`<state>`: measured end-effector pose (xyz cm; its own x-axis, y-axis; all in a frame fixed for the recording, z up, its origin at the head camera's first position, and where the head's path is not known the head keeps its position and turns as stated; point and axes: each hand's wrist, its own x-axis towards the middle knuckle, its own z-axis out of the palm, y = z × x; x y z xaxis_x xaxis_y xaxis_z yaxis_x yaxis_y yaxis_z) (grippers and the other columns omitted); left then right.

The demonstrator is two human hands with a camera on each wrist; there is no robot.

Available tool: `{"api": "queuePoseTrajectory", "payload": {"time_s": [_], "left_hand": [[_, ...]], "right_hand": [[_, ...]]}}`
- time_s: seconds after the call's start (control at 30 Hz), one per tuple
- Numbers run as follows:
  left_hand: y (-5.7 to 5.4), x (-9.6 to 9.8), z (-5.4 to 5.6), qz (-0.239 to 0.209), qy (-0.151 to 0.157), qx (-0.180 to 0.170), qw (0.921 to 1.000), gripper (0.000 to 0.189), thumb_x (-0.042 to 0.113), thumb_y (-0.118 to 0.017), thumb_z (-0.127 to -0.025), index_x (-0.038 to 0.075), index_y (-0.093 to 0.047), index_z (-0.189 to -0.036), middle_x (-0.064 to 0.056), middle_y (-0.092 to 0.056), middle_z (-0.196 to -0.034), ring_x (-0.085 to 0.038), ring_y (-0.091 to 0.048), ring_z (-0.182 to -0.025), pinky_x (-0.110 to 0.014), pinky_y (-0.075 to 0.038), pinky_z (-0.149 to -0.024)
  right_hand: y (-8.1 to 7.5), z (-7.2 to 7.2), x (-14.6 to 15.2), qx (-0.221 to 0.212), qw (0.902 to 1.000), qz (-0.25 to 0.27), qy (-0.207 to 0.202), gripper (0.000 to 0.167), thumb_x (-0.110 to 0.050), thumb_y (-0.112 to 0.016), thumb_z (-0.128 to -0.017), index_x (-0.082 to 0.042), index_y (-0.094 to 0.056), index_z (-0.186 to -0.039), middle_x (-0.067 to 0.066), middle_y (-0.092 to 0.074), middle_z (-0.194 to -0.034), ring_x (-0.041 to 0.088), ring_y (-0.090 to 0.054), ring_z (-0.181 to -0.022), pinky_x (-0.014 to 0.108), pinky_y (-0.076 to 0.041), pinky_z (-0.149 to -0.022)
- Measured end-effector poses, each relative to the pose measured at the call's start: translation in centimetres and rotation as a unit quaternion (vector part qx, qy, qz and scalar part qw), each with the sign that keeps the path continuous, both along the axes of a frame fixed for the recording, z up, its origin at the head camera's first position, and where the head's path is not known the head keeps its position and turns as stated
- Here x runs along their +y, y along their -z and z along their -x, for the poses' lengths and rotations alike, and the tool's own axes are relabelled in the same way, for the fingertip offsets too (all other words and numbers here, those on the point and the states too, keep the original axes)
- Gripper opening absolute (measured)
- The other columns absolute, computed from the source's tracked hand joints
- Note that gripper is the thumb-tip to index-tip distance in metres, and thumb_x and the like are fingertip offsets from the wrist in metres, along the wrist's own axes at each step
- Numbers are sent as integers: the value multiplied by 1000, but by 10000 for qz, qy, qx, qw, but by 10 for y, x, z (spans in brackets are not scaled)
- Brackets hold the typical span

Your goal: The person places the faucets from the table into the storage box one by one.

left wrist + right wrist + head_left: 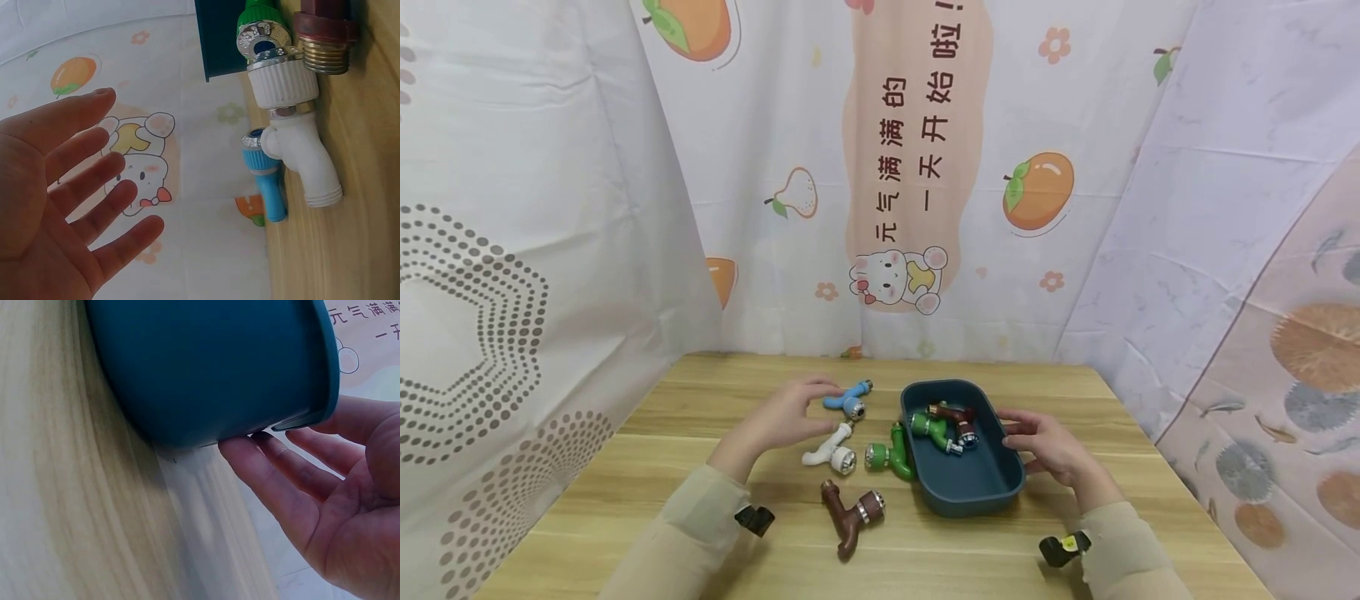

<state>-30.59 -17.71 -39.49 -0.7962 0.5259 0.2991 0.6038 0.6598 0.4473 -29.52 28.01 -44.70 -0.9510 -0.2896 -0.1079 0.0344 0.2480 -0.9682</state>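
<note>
My left hand [788, 414] is spread over the table's left half and holds nothing. Nearest to it are a blue tap [852, 402] and a white tap [831, 450]; in the left wrist view its fingers are apart from the white tap [306, 147]. My right hand [1051, 447] touches the right side of a dark blue bin [966, 504]. In the right wrist view, fingertips [236, 449] rest against the outer wall of the bin [212, 375]. A green tap [931, 432] and a dark red tap [958, 421] lie inside the bin.
Another green tap [895, 454] lies against the bin's left side. Nearer the front is a brown tap [848, 521]. The wooden table [700, 417] meets a printed curtain [775, 317] at the back, with more curtains at both sides.
</note>
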Motion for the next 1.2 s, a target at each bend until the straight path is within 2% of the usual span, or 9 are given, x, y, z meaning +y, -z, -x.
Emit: {"api": "queuePoseTrajectory", "payload": {"time_s": [0.3, 0.53, 0.73, 0.97, 1.1, 1.2], "left_hand": [[10, -2, -6, 130, 70, -284, 9995, 47, 25, -82, -86, 17, -69, -131, -7, -59, -141, -30, -52, -132, -51, -44, -106], [19, -5, -8, 208, 242, -422, 9986, 47, 23, -82, -86, 13, -69, -130, -11, -59, -140, -33, -54, -130, -54, -44, -105], [24, -6, -10, 318, 329, -530, 9975, 47, 22, -81, -87, 14, -69, -131, -7, -62, -135, -30, -57, -125, -52, -46, -103], [28, -7, -14, 438, 547, -453, 9965, 40, 16, -82, -84, 9, -74, -122, -10, -64, -133, -31, -59, -122, -50, -51, -96], [30, -7, -17, 472, 663, -471, 9956, 36, 17, -82, -83, 10, -76, -118, -11, -65, -131, -31, -59, -121, -51, -50, -99], [31, -7, -19, 468, 641, -580, 9952, 34, 19, -83, -82, 13, -77, -115, -10, -66, -129, -30, -59, -120, -52, -48, -101]], "right_hand": [[1, 0, 0, 17, 10000, -20, -13, 61, -6, -64, -98, 3, -39, -153, 35, -47, -143, 37, -62, -115, 55, -58, -79], [0, 0, 0, 13, 10000, -19, 13, 60, -5, -63, -99, 2, -40, -153, 35, -46, -145, 38, -61, -117, 56, -58, -80], [2, 1, 0, 13, 10000, -21, 4, 59, -6, -63, -99, 2, -39, -153, 35, -45, -145, 39, -60, -119, 56, -58, -80], [3, 2, 1, 0, 10000, 26, -44, 61, -5, -64, -99, 3, -39, -153, 35, -48, -142, 38, -61, -116, 56, -58, -79], [3, 2, 2, 11, 9999, 69, -98, 62, -5, -64, -98, 4, -37, -153, 36, -48, -142, 39, -61, -116, 57, -58, -79], [3, 3, 2, 22, 9999, 67, -97, 62, -5, -64, -98, 4, -37, -153, 36, -48, -142, 39, -61, -116, 57, -58, -78]]}}
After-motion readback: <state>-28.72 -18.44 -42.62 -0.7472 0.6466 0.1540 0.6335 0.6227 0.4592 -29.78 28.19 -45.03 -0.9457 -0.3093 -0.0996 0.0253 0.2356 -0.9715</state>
